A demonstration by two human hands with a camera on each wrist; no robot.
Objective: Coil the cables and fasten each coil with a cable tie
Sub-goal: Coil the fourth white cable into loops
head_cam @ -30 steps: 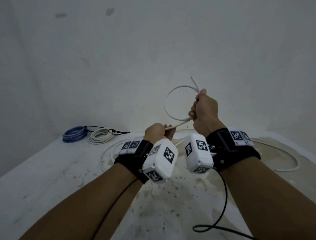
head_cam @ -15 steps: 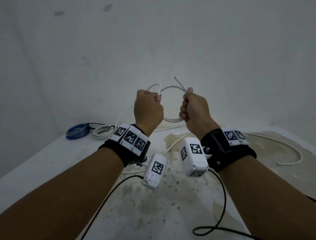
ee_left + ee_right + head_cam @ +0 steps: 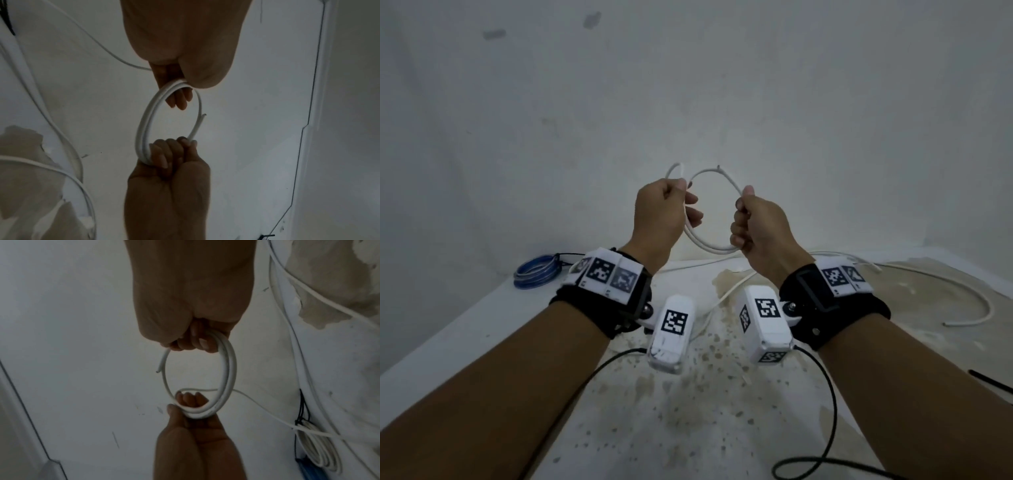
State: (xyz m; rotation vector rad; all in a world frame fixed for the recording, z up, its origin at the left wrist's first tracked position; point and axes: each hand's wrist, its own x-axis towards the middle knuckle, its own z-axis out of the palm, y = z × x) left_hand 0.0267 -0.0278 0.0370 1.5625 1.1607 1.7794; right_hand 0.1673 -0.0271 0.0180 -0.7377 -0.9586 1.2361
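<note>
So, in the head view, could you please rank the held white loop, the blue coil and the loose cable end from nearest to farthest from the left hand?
1. White loop, in the left hand.
2. Blue coil, lower left.
3. Loose cable end, far right.

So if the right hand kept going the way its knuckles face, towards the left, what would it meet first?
Probably the left hand, which grips the opposite side of the white cable coil that the right hand holds. Only the coil's open middle lies between them; depth is uncertain.

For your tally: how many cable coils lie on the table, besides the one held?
2: a blue coil at the far left; a white coil beside it, behind the left wrist in the head view. Others may be hidden.
</note>
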